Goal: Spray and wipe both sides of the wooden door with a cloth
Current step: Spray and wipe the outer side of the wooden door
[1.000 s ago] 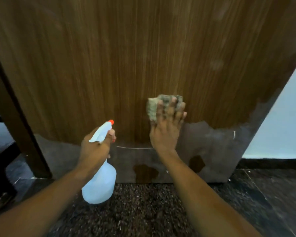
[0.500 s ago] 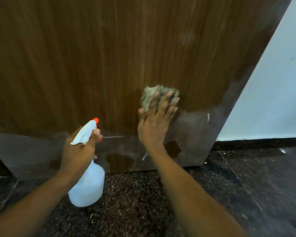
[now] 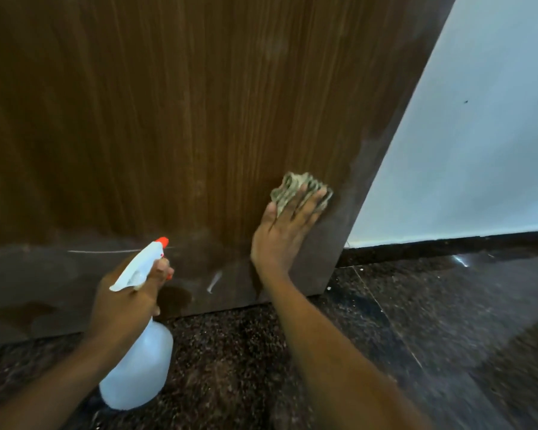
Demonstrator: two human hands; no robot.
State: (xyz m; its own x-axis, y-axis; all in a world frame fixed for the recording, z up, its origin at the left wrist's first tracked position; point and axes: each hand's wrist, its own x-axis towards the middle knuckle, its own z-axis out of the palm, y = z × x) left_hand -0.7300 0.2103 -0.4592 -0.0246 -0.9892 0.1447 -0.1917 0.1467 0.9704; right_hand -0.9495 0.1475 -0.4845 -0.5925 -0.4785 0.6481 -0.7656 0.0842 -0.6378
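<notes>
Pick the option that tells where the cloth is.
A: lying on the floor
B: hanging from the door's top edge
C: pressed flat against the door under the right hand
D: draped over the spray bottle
C: the right hand presses the cloth flat against the wooden door, low and near its right edge, while the left hand grips the spray bottle.

— What sort of place?
— Indoors, seemingly a home. Wooden door (image 3: pixel 199 119), veneer worn grey along the foot, over polished floor (image 3: pixel 246 367) of dark speckled stone; pale painted wall (image 3: pixel 479 135) beyond, edged with black skirting (image 3: pixel 448 245).
— Certain?
— No; domestic by look only.
</notes>
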